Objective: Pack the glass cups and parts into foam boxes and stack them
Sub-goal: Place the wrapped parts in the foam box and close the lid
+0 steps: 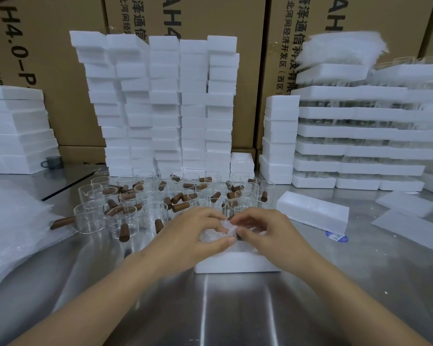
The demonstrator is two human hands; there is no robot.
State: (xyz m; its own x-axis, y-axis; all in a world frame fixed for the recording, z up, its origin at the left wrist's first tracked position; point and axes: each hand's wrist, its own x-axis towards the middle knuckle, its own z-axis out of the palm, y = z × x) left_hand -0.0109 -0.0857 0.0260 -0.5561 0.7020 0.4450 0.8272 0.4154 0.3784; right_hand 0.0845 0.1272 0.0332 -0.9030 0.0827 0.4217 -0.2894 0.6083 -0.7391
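Nearest me sits the open foam box [235,267] on the steel table, and I place everything from it. Directly over it, my left hand [185,236] and right hand [265,236] both have their fingers curled in, pinching a crumpled clear wrap [216,233] between them. I cannot tell what it covers. I judge this as wrapping a part before seating it; next the bundle must be lowered into the box's recess. Just behind the box stand the glass cups [125,216] with brown handles [180,207] scattered among them. Behind and to the right lies a second foam piece [313,212]. Farthest back rise the foam stacks [170,106].
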